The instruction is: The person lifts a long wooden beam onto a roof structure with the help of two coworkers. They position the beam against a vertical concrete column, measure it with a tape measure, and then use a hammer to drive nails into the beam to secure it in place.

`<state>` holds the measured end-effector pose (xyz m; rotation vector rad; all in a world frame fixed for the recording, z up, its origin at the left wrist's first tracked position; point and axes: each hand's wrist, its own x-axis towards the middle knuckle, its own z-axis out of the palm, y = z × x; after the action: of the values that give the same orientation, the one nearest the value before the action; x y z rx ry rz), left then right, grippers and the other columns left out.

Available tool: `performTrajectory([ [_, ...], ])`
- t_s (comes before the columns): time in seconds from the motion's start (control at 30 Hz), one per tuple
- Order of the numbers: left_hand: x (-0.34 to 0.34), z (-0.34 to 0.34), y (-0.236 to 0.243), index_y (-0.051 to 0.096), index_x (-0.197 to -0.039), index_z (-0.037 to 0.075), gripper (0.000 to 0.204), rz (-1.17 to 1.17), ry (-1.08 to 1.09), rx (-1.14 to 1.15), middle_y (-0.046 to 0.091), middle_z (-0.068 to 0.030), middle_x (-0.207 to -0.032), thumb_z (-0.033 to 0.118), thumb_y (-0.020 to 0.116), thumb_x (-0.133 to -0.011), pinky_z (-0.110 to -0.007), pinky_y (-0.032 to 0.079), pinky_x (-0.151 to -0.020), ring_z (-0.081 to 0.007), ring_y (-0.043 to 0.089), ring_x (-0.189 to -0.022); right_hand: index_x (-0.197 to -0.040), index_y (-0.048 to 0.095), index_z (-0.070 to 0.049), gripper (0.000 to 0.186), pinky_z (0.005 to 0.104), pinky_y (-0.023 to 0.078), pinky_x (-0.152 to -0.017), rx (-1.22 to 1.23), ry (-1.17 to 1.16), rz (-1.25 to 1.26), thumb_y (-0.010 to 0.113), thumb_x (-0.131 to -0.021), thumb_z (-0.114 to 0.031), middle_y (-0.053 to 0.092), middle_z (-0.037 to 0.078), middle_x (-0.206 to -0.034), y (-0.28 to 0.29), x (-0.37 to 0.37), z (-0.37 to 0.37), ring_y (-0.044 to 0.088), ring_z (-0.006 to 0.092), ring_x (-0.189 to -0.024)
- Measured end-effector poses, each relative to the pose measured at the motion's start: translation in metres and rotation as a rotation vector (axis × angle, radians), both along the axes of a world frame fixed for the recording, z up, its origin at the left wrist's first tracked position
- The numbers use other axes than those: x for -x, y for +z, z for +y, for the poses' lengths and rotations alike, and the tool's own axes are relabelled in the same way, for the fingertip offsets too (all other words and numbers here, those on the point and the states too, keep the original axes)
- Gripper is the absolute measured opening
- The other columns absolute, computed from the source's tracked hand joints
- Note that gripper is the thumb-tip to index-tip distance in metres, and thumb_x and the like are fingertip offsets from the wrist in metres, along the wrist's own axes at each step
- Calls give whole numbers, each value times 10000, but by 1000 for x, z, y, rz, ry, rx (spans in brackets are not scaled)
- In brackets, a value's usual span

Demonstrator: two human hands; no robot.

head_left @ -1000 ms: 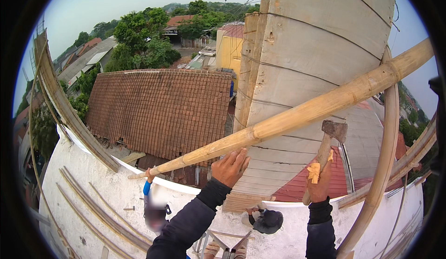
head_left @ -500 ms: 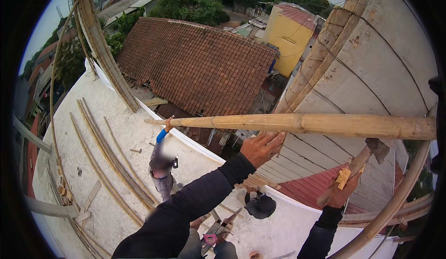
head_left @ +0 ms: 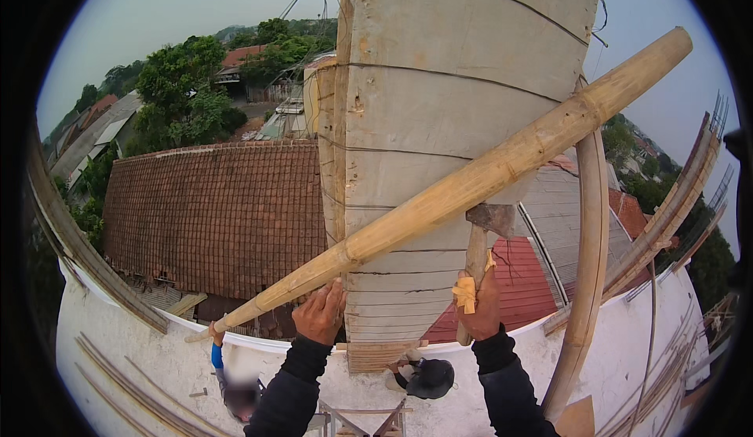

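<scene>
A long tan bamboo pole (head_left: 439, 198) slants across the view, low at the left and high at the right. My left hand (head_left: 320, 311) is just under the pole, fingers curled; whether they touch it or pinch something small is unclear. A hatchet (head_left: 477, 253) is gripped by its wooden handle in my right hand (head_left: 480, 311), its dark metal head (head_left: 492, 219) up by the pole's underside. Yellow material (head_left: 465, 294) shows at the grip. Below left, a co-worker's hand (head_left: 216, 332) holds the pole's thin end.
A concrete column (head_left: 439, 100) bound with wires stands ahead, boards along its left edge. A curved bamboo upright (head_left: 584, 296) rises at the right. A second person in a dark cap (head_left: 430, 378) is low at the column's foot. Bamboo strips (head_left: 133, 390) lie on the white slab. Tiled roofs (head_left: 212, 210) lie beyond.
My view has swung right, bringing the column to the middle. The pole has gone from nearly level to a steep slant, its thick end raised. The hatchet stays in my right hand.
</scene>
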<state>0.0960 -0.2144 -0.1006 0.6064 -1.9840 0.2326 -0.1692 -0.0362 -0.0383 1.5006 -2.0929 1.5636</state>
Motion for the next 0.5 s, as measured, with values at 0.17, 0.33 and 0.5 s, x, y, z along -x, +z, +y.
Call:
performTrajectory([
  [0.17, -4, 0, 17, 708, -1223, 75, 373, 11, -5, 46, 755, -107, -1002, 110, 790, -861, -365, 604, -692, -264, 746, -838, -1076, 458, 62, 336, 415, 471, -511, 61, 12, 138, 701, -927, -116, 606, 195, -717, 23, -6, 3, 667, 330, -607],
  [0.33, -14, 0, 27, 706, -1235, 82, 371, 24, 16, 12, 755, -113, -963, 110, 783, -874, -372, 600, -686, -266, 750, -814, -1136, 457, 65, 332, 366, 477, -515, 36, 16, 162, 673, -961, -116, 612, 157, -734, 53, -17, -1, 643, 257, -594],
  [0.5, -26, -16, 43, 701, -1254, 98, 386, 109, 89, -7, 752, -112, -933, 117, 783, -877, -361, 595, -658, -267, 749, -795, -1171, 470, 48, 317, 330, 457, -519, 49, 94, 69, 657, -987, -129, 588, 92, -752, 74, -28, -13, 559, 158, -599],
])
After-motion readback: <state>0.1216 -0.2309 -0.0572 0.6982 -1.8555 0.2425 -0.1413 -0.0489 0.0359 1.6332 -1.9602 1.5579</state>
